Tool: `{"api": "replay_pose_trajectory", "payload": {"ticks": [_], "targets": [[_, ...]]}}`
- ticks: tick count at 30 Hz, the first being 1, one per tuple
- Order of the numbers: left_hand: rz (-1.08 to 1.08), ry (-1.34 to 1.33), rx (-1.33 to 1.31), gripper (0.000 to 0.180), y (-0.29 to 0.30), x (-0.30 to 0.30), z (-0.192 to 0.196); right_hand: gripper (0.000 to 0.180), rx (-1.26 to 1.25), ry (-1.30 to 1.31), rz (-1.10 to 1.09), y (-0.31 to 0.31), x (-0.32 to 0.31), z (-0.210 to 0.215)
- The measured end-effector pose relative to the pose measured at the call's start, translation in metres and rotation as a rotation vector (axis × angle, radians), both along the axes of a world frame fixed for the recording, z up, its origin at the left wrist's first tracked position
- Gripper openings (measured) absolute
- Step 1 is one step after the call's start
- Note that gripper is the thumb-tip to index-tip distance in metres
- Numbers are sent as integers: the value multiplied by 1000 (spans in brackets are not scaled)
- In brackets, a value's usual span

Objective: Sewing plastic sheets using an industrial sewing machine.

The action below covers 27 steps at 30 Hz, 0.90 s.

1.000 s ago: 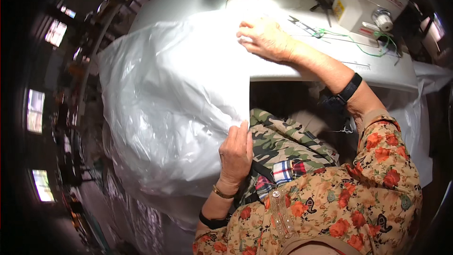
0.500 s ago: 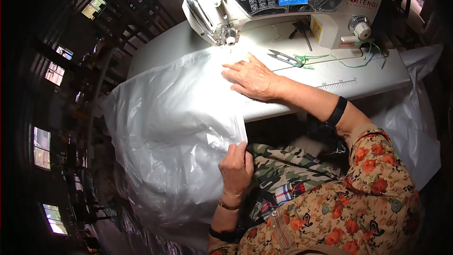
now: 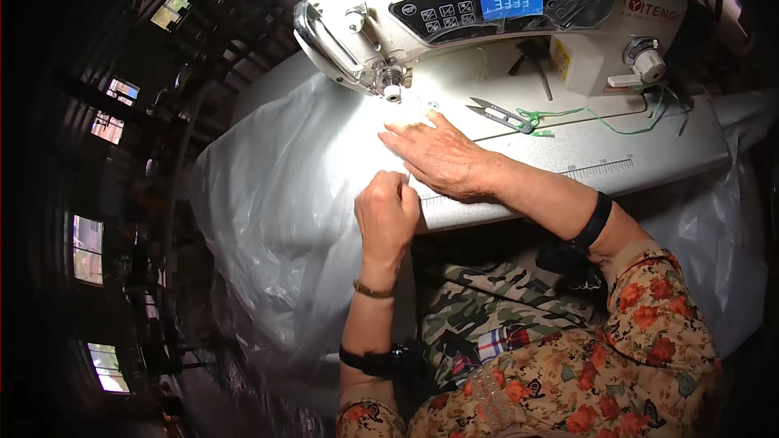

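Observation:
A large, thin whitish plastic sheet [image 3: 272,219] drapes over the left of the sewing table and hangs down its near side. My left hand [image 3: 385,215] is closed on the sheet's right edge, just off the front of the table. Close beyond it, my right hand [image 3: 442,158] lies palm down with its fingers stretched out over the sheet, in front of the needle area. The white sewing machine [image 3: 389,89] stands over the far end of the sheet. Bright lamp glare washes out the sheet by the needle, so the stitching spot cannot be made out.
Thread snips [image 3: 499,115] lie on the machine bed right of my right hand, with green thread [image 3: 596,118] trailing from them. Another pale plastic sheet [image 3: 690,235] hangs off the table's right end. A ruler scale [image 3: 600,167] runs along the front edge.
My left hand has moved up along the sheet's edge, close to my right hand. The sheet has shifted toward the machine. The view has moved slightly; my right hand stays near the needle.

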<state>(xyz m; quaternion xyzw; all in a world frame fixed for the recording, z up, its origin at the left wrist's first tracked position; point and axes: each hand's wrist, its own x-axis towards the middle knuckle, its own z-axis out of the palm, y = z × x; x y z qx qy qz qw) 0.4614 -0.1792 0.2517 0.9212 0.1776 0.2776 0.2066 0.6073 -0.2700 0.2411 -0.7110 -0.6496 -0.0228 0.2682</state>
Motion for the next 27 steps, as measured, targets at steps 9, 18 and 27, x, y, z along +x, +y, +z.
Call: {"api": "replay_pose_trajectory", "payload": {"ticks": [9, 18, 27], "targets": [[-42, 72, -303, 20, 37, 41, 5, 48, 7, 107, -73, 11, 2, 0], [266, 243, -33, 43, 102, -66, 31, 41, 77, 169, -127, 8, 15, -1], [268, 277, 11, 48, 129, -86, -24, 17, 493, 284, 17, -60, -72, -31]]}}
